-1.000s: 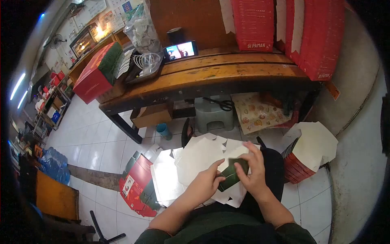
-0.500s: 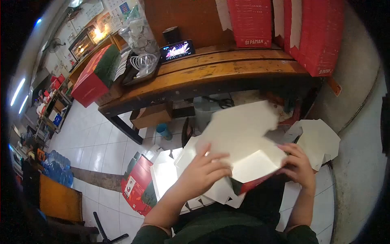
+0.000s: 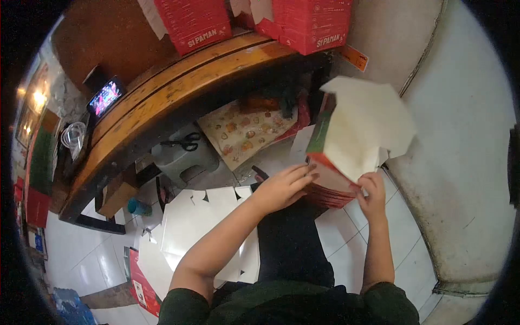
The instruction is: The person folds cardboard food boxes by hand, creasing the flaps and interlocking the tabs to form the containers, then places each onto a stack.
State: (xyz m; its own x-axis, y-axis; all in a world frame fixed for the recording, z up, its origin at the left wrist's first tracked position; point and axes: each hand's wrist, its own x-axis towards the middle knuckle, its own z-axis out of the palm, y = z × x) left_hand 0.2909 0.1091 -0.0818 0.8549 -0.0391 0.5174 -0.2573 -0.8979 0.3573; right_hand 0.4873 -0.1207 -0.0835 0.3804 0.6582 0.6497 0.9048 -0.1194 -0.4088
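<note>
Both hands point(image 3: 281, 187) point(image 3: 372, 196) | folded box point(image 3: 346, 146) tilted on stack point(image 3: 330, 196)

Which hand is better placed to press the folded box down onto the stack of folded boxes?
Probably the left hand: it lies flat, fingers spread, on the folded box above the stack. The right hand only pinches the box's lower corner.
</note>
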